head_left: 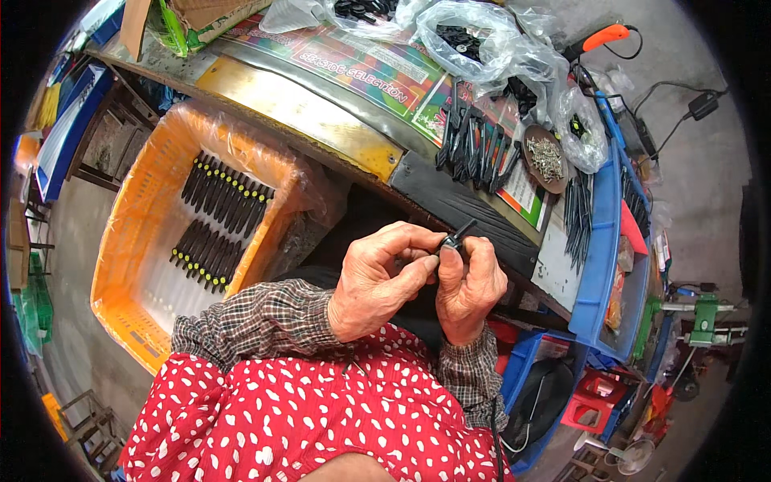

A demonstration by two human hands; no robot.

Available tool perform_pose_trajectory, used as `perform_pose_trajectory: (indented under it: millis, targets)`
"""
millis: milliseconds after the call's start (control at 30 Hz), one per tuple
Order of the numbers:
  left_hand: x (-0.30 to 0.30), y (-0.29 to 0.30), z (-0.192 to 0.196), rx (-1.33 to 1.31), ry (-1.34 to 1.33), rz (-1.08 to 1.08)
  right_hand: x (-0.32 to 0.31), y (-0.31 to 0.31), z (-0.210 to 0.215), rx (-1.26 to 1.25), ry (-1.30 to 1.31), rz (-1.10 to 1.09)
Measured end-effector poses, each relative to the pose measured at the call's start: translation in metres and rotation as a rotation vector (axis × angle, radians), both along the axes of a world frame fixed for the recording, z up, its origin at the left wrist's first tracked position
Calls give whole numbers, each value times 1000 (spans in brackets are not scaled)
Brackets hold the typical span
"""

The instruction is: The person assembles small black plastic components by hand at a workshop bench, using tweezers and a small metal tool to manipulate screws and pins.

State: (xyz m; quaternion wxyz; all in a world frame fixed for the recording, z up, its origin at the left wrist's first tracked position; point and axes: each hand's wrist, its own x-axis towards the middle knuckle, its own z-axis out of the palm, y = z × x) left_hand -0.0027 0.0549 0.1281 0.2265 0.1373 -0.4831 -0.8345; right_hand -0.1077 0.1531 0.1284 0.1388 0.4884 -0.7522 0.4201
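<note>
Just in front of my body, both hands are closed around a small black plastic part (455, 238). My left hand (376, 281) pinches its left end between thumb and fingers. From the other side my right hand (467, 291) grips it with thumb and forefinger. A thin black stem sticks out past the fingertips toward the upper right; the rest is hidden by the fingers. Beyond the hands, on the bench, lies a pile of slim black pieces (470, 145). Next to it stands a brown dish (533, 172) of small silvery screws (546, 157).
An orange crate (120, 265) at the left holds rows of black pieces with yellow-green ends (229, 193). Clear plastic bags (490, 72) of black parts sit at the back. A blue tray (598, 297) borders the bench on the right. An orange-handled tool (604, 37) lies behind.
</note>
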Motion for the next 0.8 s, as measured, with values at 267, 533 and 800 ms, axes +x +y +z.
perform_pose_trajectory:
  millis: [267, 533, 800]
  targets:
    - [-5, 1, -8, -123, 42, 47, 0, -3, -4, -3, -14, -37]
    - [2, -3, -8, -204, 27, 109, 4, -6, 1, 14, -46, -31]
    - [5, -2, -17, -338, 106, 183, 16, 2, -8, 46, -56, -137]
